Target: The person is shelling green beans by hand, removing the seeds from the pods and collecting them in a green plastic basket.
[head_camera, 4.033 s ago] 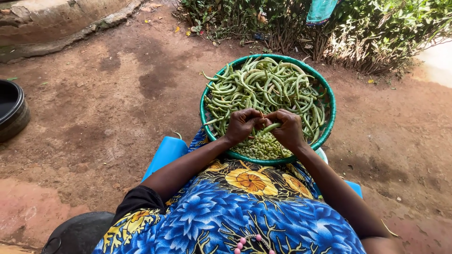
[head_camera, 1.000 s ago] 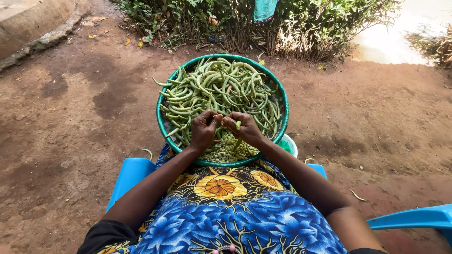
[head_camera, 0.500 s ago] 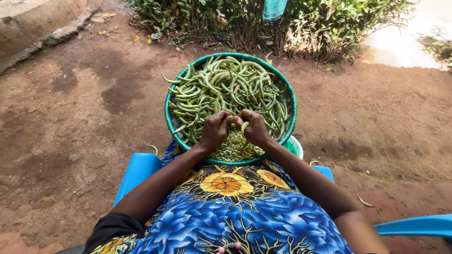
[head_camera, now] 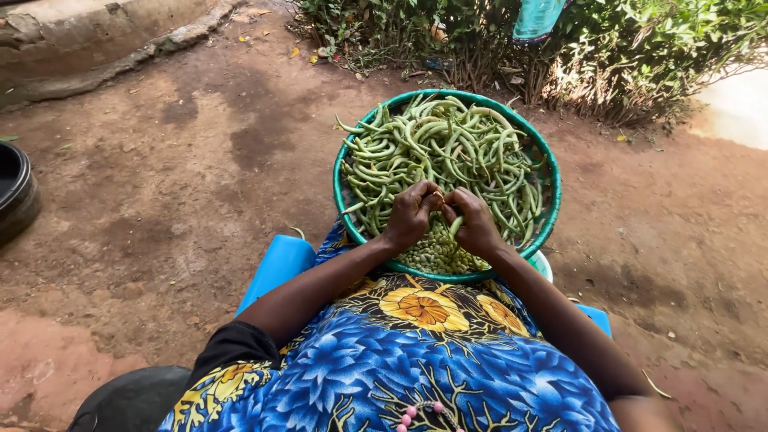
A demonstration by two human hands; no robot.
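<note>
Since the previous frame, both hands stay over the round green woven basket (head_camera: 550, 172), left hand (head_camera: 410, 214) and right hand (head_camera: 475, 222) pinching one green bean pod (head_camera: 454, 227) at its 6 o'clock edge above shelled pale-green beans (head_camera: 436, 254).

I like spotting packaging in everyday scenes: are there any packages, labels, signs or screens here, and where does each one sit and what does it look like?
None in view: no package, label, sign or screen.
The only containers are unmarked: a round green basin of green bean pods on the lap, and a dark round tub at the left edge.
Both hands, left and right, hold a pod over the basin.
</note>
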